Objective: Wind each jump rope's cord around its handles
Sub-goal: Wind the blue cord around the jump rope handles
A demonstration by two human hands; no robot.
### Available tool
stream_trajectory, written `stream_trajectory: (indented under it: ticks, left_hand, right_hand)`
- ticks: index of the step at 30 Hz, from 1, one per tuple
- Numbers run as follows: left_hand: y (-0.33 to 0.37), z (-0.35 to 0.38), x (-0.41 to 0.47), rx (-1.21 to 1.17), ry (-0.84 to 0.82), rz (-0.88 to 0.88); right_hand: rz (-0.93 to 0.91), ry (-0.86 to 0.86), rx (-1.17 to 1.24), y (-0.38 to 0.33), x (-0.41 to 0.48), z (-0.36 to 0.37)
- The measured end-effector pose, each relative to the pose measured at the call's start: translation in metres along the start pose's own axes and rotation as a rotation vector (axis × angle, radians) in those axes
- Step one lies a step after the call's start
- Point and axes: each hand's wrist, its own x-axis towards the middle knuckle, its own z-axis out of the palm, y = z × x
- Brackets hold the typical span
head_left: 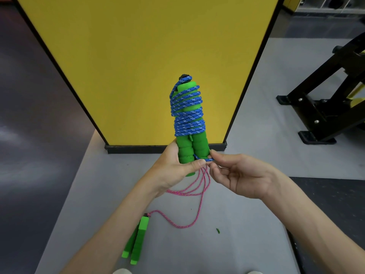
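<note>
My left hand [173, 169] grips the lower ends of two green foam handles [192, 149] held upright side by side. A blue patterned cord [187, 113] is wound in many turns round their upper half. My right hand [237, 177] pinches the loose blue cord end [206, 159] at the handles' lower right. On the grey floor below lies a second jump rope: two green handles [137, 242] side by side, with a pink cord [197, 194] running loose in loops behind my hands.
A tall yellow panel [138, 56] with a black frame and base stands just behind the handles. A black metal rack [331, 99] occupies the right. Dark floor mats lie at the left and lower right. A small green scrap [218, 230] lies on the floor.
</note>
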Motion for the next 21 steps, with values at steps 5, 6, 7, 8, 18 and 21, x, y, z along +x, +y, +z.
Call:
stream_trajectory:
  ticks: [5,6,7,8,18,21]
  left_hand:
    - [0.0028,-0.003,-0.0012,0.013,-0.055,0.008]
    - [0.0032,-0.0032,-0.0015,0.015,-0.063,0.009]
    - [0.0033,-0.0033,-0.0016,0.016,-0.07,0.007]
    - [0.0038,-0.0035,-0.0021,0.017,-0.076,0.006]
    - [0.0061,-0.0085,-0.0053,0.063,-0.059,-0.014]
    - [0.0074,-0.0037,-0.0066,0.104,-0.027,-0.022]
  right_hand:
    - [-0.025,0.025,-0.022,0.002,-0.0017,-0.0012]
    - [-0.035,0.035,-0.032,0.0028,-0.0018,-0.0011]
    - [-0.043,0.045,-0.041,0.0038,-0.002,-0.0006]
    - [-0.048,0.054,-0.048,0.0048,-0.0021,0.0002]
    - [-0.075,0.101,-0.009,0.004,-0.0043,0.0001]
    - [-0.079,0.118,0.014,0.0041,-0.0029,-0.0005]
